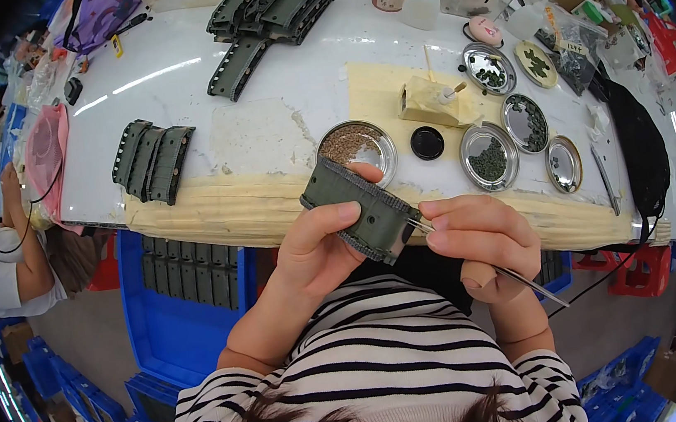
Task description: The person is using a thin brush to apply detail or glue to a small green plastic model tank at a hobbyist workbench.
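Our left hand (317, 247) curls partly closed around a curved dark-green piece (361, 212), thumb on its face, at the near edge of the table (175, 96). Our right hand (491, 235) pinches metal tweezers (543, 291) between thumb and fingers, their tips at the piece's right end; whether they grip anything we cannot tell. Similar green pieces (151, 161) lie toward the table's near left corner.
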`<move>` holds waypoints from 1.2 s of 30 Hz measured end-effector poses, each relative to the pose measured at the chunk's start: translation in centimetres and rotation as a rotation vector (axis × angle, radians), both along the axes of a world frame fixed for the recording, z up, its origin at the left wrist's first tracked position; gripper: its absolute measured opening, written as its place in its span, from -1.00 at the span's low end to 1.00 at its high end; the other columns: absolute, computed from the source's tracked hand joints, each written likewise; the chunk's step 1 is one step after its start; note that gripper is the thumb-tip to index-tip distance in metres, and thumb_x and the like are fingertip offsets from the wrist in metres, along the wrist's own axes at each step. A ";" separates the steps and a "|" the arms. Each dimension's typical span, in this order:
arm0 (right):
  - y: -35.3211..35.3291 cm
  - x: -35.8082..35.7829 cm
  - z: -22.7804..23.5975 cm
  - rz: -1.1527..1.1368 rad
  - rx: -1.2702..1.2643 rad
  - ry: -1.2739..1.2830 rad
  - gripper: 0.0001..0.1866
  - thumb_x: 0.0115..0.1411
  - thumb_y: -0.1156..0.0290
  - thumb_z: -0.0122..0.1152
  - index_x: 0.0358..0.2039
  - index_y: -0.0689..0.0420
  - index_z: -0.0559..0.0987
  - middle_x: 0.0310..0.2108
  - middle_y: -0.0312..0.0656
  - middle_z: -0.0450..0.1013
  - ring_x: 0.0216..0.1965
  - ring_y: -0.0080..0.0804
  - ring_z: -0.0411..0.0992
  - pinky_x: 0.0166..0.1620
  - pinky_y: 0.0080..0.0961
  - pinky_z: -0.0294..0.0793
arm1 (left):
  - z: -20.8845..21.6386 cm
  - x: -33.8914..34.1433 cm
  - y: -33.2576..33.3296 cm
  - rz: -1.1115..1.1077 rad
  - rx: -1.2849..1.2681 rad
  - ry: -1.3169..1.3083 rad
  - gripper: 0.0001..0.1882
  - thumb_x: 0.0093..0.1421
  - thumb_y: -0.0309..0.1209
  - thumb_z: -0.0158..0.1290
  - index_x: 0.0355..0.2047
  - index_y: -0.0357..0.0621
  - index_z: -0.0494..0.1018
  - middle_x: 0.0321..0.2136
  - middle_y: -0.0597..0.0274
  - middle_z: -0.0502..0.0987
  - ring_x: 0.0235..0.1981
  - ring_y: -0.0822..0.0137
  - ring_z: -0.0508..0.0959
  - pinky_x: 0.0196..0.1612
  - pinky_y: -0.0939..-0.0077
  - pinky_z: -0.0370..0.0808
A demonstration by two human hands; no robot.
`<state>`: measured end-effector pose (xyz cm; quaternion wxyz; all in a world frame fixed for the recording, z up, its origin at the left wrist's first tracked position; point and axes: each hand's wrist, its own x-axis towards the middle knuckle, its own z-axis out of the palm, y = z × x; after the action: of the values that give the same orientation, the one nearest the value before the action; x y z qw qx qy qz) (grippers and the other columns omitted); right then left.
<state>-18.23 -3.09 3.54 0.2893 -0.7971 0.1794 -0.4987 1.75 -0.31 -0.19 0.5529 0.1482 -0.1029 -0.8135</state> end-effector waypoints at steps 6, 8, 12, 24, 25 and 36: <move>-0.7 -0.2 0.0 0.063 0.014 -0.011 -0.70 -0.04 0.40 0.32 -0.27 0.26 0.61 -0.32 -0.11 0.48 -0.20 -0.15 0.53 -0.17 -0.36 0.58 | -0.2 0.2 -0.2 -0.020 -0.007 0.024 -0.57 0.12 -0.47 0.00 0.02 -0.21 0.28 -0.25 0.00 0.52 -0.25 0.15 0.59 -0.22 0.19 0.59; -0.7 -0.1 0.0 0.062 0.026 -0.025 -0.70 -0.03 0.39 0.31 -0.27 0.26 0.61 -0.31 -0.11 0.48 -0.20 -0.15 0.53 -0.17 -0.36 0.58 | -0.2 0.1 -0.2 -0.024 -0.008 0.028 -0.57 0.12 -0.47 0.00 0.02 -0.21 0.27 -0.25 0.01 0.52 -0.25 0.15 0.59 -0.22 0.20 0.59; -0.7 -0.1 -0.2 0.067 0.032 -0.030 -0.70 -0.03 0.39 0.31 -0.26 0.26 0.60 -0.31 -0.10 0.48 -0.19 -0.15 0.53 -0.17 -0.36 0.58 | -0.2 0.1 -0.1 -0.017 -0.008 0.033 -0.57 0.12 -0.47 0.00 0.02 -0.21 0.27 -0.25 0.01 0.52 -0.24 0.16 0.59 -0.21 0.20 0.59; -0.4 -0.3 -0.5 0.085 0.078 -0.072 -0.66 0.01 0.32 0.29 -0.22 0.25 0.58 -0.29 -0.10 0.47 -0.16 -0.12 0.52 -0.13 -0.35 0.56 | -0.3 0.0 -0.1 -0.001 -0.010 0.018 -0.57 0.12 -0.48 0.00 0.02 -0.22 0.27 -0.23 -0.01 0.51 -0.22 0.16 0.59 -0.22 0.20 0.61; -0.4 -0.3 -0.5 0.083 0.077 -0.069 -0.66 0.00 0.33 0.29 -0.22 0.26 0.58 -0.29 -0.10 0.47 -0.16 -0.12 0.52 -0.12 -0.34 0.57 | -0.3 0.0 -0.1 0.003 -0.011 0.013 -0.57 0.12 -0.48 0.00 0.02 -0.22 0.27 -0.23 -0.01 0.51 -0.22 0.15 0.59 -0.22 0.20 0.61; -0.5 0.1 -0.2 0.053 0.014 -0.048 -0.70 -0.03 0.42 0.30 -0.27 0.29 0.59 -0.33 -0.10 0.48 -0.21 -0.12 0.53 -0.16 -0.35 0.59 | -0.3 -0.1 -0.1 0.010 0.002 0.032 -0.57 0.12 -0.48 0.00 0.02 -0.22 0.26 -0.24 -0.02 0.51 -0.22 0.15 0.59 -0.22 0.20 0.61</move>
<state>-18.11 -3.55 3.37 0.3123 -0.7873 0.1549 -0.5085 1.69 -0.39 -0.44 0.5583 0.1364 -0.0926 -0.8131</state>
